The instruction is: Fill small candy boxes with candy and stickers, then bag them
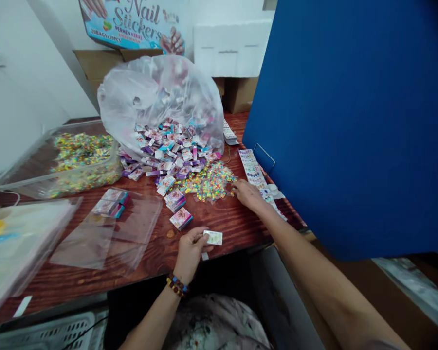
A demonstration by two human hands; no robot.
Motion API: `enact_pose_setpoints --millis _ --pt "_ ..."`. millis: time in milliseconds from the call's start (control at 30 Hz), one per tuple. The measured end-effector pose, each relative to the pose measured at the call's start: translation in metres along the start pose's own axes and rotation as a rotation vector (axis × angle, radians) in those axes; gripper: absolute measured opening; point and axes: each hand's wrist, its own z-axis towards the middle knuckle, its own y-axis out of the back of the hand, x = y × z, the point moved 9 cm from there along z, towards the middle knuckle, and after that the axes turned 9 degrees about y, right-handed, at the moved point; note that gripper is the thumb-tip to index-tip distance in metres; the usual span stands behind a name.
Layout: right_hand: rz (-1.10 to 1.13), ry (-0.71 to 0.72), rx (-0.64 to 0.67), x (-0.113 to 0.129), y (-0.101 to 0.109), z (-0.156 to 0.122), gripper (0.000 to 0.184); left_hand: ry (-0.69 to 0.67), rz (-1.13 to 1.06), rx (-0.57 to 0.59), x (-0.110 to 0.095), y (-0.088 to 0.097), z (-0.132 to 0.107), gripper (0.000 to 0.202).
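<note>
My left hand, near the table's front edge, pinches a small white card with pale green marks, likely a nail sticker sheet, between thumb and fingers. A small white piece shows just under those fingers. My right hand reaches to the right edge of a heap of small clear packets with colourful candy bits. Its fingertips are drawn together there, and what they grip is too small to tell. Between the hands and the heap lie stacked small printed boxes.
A big clear plastic bag spills many printed boxes. At left stand a clear tub of candy packets and flat clear bags with boxes on top. Sticker strips lie at right beside a tall blue panel.
</note>
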Motion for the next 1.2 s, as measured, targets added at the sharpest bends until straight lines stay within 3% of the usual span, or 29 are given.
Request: enact_pose_setpoints --millis 133,267,367,467,533,600,700,900,967,1067,1133,1200 --pt "-0.014 -0.040 0.067 -0.008 -0.009 0.012 0.004 0.008 -0.005 0.009 0.002 0.000 0.001 0.051" --pt "0.020 -0.062 0.095 -0.013 -0.012 0.005 0.019 0.000 -0.031 0.015 0.001 0.000 0.002 0.050" --pt "0.058 -0.054 0.055 -0.009 -0.002 -0.010 0.015 -0.009 -0.064 -0.003 0.000 0.003 0.003 0.049" --pt "0.341 -0.028 0.054 0.012 -0.003 -0.038 0.008 -0.013 -0.064 -0.025 0.001 0.004 0.004 0.047" --pt "0.652 0.010 0.182 0.038 -0.021 -0.061 0.011 -0.014 -0.050 -0.032 0.001 0.002 0.005 0.046" --pt "0.791 0.050 0.271 0.062 -0.037 -0.081 0.010 -0.022 -0.039 -0.015 0.000 -0.001 0.005 0.045" --pt "0.758 0.075 0.210 0.073 -0.049 -0.094 0.008 -0.048 -0.020 0.016 -0.004 -0.007 0.002 0.042" --pt "0.642 0.081 0.193 0.070 -0.061 -0.093 0.009 -0.105 0.059 0.037 -0.007 -0.010 -0.004 0.035" --pt "0.638 0.063 0.128 0.066 -0.059 -0.092 0.007 -0.124 0.077 0.028 -0.009 -0.009 -0.002 0.031" --pt "0.756 -0.018 -0.005 0.057 -0.055 -0.094 0.023 -0.170 0.089 -0.008 -0.017 -0.006 0.000 0.026" --pt "0.911 -0.084 0.043 0.057 -0.066 -0.097 0.033 -0.206 0.124 -0.027 -0.024 -0.006 0.000 0.022" --pt "1.034 -0.108 0.105 0.062 -0.074 -0.098 0.030 -0.231 0.179 -0.017 -0.030 -0.010 0.000 0.018"
